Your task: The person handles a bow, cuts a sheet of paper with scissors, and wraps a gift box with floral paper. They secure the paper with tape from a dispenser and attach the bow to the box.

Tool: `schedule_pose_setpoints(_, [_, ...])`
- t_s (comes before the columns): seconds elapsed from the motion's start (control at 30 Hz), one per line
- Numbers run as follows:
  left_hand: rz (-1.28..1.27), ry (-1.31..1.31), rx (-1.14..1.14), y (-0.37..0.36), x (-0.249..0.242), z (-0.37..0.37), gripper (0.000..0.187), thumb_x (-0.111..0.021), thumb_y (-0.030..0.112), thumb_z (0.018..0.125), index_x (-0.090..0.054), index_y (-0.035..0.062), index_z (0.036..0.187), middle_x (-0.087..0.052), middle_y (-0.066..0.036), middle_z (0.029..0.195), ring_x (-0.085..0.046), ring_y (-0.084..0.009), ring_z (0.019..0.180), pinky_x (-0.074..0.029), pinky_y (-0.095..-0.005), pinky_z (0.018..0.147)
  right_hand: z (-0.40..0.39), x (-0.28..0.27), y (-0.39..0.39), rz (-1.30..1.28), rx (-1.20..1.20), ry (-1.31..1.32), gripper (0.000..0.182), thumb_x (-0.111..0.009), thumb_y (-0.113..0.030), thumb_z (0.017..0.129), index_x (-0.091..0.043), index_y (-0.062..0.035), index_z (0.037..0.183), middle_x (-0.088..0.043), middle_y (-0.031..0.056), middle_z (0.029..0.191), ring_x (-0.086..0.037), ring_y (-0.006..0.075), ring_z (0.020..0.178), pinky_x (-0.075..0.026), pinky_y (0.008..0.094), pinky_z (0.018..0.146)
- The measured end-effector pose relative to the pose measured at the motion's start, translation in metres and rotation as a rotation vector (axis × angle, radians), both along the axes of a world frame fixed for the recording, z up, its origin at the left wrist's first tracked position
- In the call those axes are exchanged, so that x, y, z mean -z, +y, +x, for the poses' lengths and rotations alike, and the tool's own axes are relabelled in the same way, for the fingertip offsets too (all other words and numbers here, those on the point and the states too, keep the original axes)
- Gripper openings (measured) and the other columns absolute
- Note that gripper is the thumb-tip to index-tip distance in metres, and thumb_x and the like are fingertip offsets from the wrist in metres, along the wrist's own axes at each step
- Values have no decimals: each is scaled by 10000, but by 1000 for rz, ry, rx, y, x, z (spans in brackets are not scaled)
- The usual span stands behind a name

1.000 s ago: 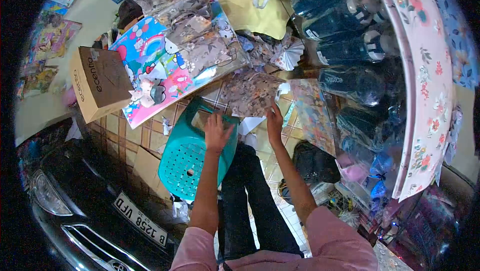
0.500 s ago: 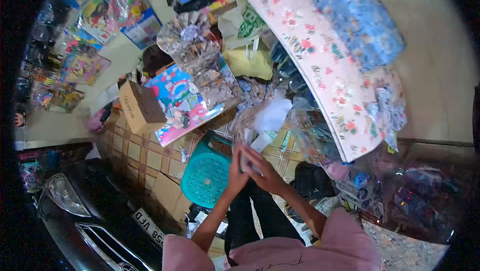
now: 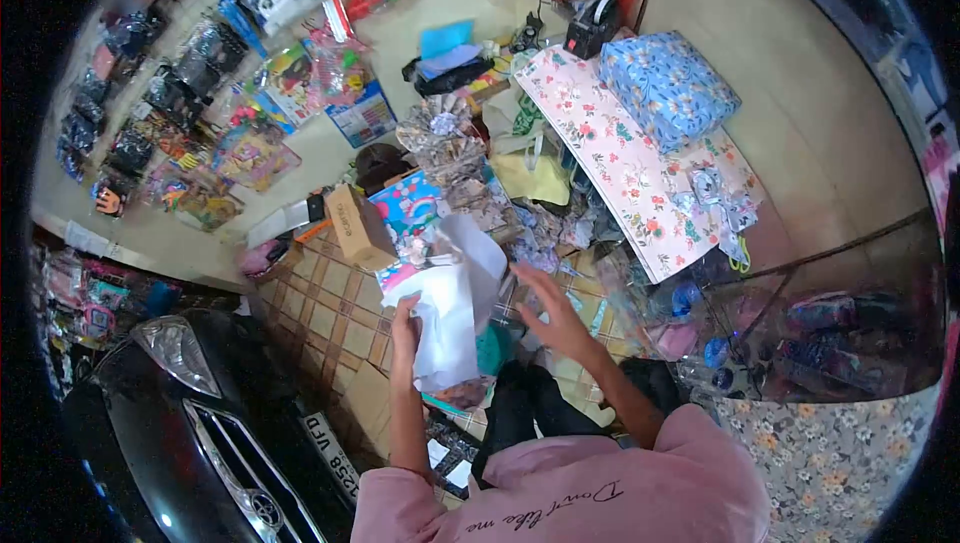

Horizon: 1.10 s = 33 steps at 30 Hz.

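Note:
White sheets of paper (image 3: 446,318), partly unfolded, hang from my left hand (image 3: 405,323), whose fingers close on their left edge. To the right of the paper, my right hand (image 3: 556,323) is held with its fingers spread and nothing in it. Below the sheets, a teal stool (image 3: 493,348) is mostly covered by them. Just beyond the paper lie a colourful printed board (image 3: 405,205) and a brown cardboard box (image 3: 358,229). Crumpled patterned paper (image 3: 450,158) sits behind these.
A floral-covered table (image 3: 625,178) at the right bears a blue flowered package (image 3: 672,91) and a black tape dispenser (image 3: 592,28). A black ride-on car (image 3: 200,423) stands at the lower left. Packaged toys (image 3: 255,148) hang on the left wall. Tiled floor (image 3: 312,288) shows between.
My hands, earlier together around the paper, have come apart. The paper has moved left with my left hand and spread open, while my right hand has let go. The view has shifted.

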<state>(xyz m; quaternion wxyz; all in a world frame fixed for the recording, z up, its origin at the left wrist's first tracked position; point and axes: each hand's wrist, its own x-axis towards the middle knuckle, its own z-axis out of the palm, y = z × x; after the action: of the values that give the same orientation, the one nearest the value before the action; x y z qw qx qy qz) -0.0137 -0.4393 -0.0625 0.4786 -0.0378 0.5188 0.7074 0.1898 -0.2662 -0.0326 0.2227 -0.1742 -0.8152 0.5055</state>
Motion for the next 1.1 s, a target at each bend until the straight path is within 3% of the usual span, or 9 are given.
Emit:
schedule_pose_setpoints(0.2, [-254,196,407,-8,-77,18,422,-514,330,852,-556,21,1136,-584,-85,1122,-543,-203,1027,-377,-274,903,-11,-71,39,505,-194,-70,716,-651,-107,727,-351,-197,1371,-172,113,1483,-175,332,1359,-168,473,1088])
schedule_pose_setpoints(0.33, [-301,304,572,-12,-124,-4,408,-545,291,859,-562,-5,1140,-593,-52,1121,-513,-167,1071,-352,-287,947,1,-67,66,647,-489,-335,396,-710,-247,703,-607,-166,1077,-363,86,1409,-187,301,1364,-188,502,1065])
schedule_pose_setpoints(0.4, [-207,410,759,-17,-129,-36,392,-582,274,843,-576,-9,1114,-599,-49,1107,-531,-155,1044,-372,-295,934,11,-68,72,322,-489,-302,310,-704,-302,737,-630,-85,946,-562,110,1168,-447,260,1168,-353,405,932])
schedule_pose_setpoints(0.47, [-143,494,754,-17,-167,-42,376,-625,264,820,-594,-13,1072,-619,-55,1060,-573,-151,969,-432,-306,871,24,-84,71,28,-476,-470,353,-693,-322,759,-615,-44,964,-600,121,1060,-542,242,1019,-412,362,840])
schedule_pose_setpoints(0.5, [-197,585,649,-20,-176,-46,390,-637,276,814,-588,-15,1069,-636,-69,1010,-601,-158,910,-474,-300,799,32,-68,75,134,-469,-270,409,-678,-351,785,-595,9,959,-609,129,937,-558,203,848,-443,319,749])
schedule_pose_setpoints(0.63, [-207,519,641,-15,-191,-88,494,-671,295,802,-523,-48,1126,-609,-105,1059,-595,-157,916,-475,-283,798,61,-88,61,96,-415,-344,443,-659,-391,803,-630,24,954,-632,86,773,-558,130,725,-439,300,643])
schedule_pose_setpoints(0.93, [-544,1289,574,10,-234,-122,571,-746,306,732,-512,-14,1143,-594,-97,1007,-572,-143,880,-467,-278,745,98,-92,20,-329,-304,-317,342,-585,-258,889,-578,17,1091,-628,12,866,-535,53,766,-453,234,670])
schedule_pose_setpoints(1.03, [-372,1414,288,31,-196,-153,507,-740,219,728,-524,0,1131,-598,-127,1023,-581,-202,915,-461,-332,794,94,-88,-12,-440,-99,-151,317,-586,-218,889,-581,3,1116,-633,28,947,-559,53,803,-467,219,689])
schedule_pose_setpoints(1.1, [-170,1906,-57,33,-192,-118,512,-724,164,726,-506,9,1163,-580,-152,1086,-562,-246,993,-440,-351,851,88,-85,-31,-519,-20,-24,295,-587,-215,889,-591,6,1084,-640,20,917,-570,48,776,-470,212,675])
